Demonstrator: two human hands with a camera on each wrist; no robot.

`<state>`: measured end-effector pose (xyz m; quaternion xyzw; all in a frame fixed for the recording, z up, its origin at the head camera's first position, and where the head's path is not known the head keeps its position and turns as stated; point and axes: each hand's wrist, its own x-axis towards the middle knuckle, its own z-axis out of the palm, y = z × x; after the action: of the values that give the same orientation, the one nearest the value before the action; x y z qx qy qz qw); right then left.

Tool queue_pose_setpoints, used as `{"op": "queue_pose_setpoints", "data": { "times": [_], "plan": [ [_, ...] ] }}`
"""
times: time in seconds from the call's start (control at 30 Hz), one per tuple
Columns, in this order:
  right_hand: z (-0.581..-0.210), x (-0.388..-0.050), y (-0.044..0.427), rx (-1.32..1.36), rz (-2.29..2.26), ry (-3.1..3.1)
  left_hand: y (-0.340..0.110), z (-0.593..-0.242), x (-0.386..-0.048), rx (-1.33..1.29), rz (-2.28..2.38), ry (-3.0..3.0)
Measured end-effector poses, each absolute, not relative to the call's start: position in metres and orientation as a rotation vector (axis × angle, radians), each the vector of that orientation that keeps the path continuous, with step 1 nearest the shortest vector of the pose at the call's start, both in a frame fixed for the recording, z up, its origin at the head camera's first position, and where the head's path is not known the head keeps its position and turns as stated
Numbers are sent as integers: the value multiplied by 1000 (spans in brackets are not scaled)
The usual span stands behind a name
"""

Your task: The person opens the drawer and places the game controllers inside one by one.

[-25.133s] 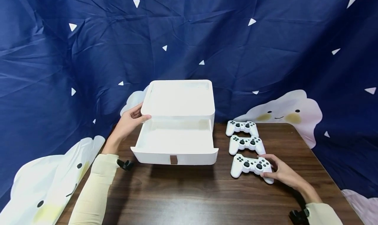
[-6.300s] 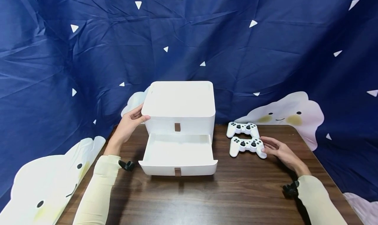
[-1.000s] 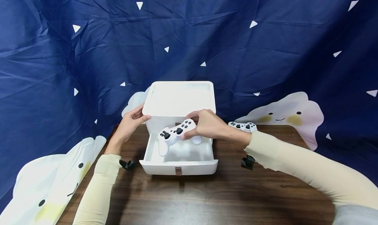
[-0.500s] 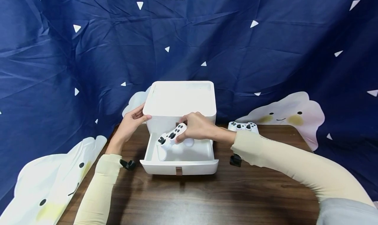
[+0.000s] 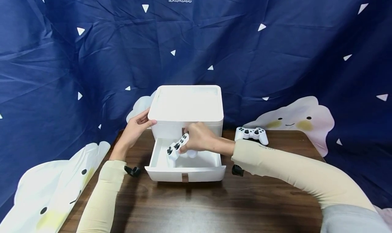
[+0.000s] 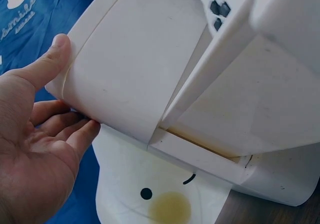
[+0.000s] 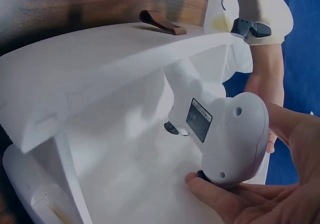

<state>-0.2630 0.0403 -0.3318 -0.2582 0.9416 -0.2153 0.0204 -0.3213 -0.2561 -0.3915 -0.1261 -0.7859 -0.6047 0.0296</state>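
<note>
In the head view a white two-drawer storage box (image 5: 187, 103) stands on the table, its lower drawer (image 5: 203, 175) pulled out and its upper one closed. At the box's left front corner my left hand (image 5: 133, 129) holds on, the thumb on the front and the fingers at the side. My right hand (image 5: 200, 137) grips a white game controller (image 5: 172, 153) by one end, tilted and low inside the drawer. In the right wrist view the controller's (image 7: 235, 134) underside and label show. Part of it is hidden behind the hand in the head view.
Another white game controller (image 5: 262, 136) lies on the brown wooden table (image 5: 190, 209) to the right of the box. Behind hangs a dark blue curtain (image 5: 190, 32) with cloud prints. A brown pull tab (image 5: 185, 177) sits on the open drawer's front.
The right hand has carried the controller from the table's right side leftward and lower into the drawer. Earlier three controllers lay on the table and the upper drawer was out. The left hand has stayed.
</note>
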Motion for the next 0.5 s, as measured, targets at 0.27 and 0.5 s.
{"op": "queue_pose_setpoints", "data": {
  "times": [0.27, 0.5],
  "plan": [
    [-347, -271, 44, -761, -639, 2871, -256, -391, -320, -388, -1845, -2447],
    [-341, -275, 43, -672, -534, 2790, -257, -391, -322, -386, -1845, -2447]
  ]
}}
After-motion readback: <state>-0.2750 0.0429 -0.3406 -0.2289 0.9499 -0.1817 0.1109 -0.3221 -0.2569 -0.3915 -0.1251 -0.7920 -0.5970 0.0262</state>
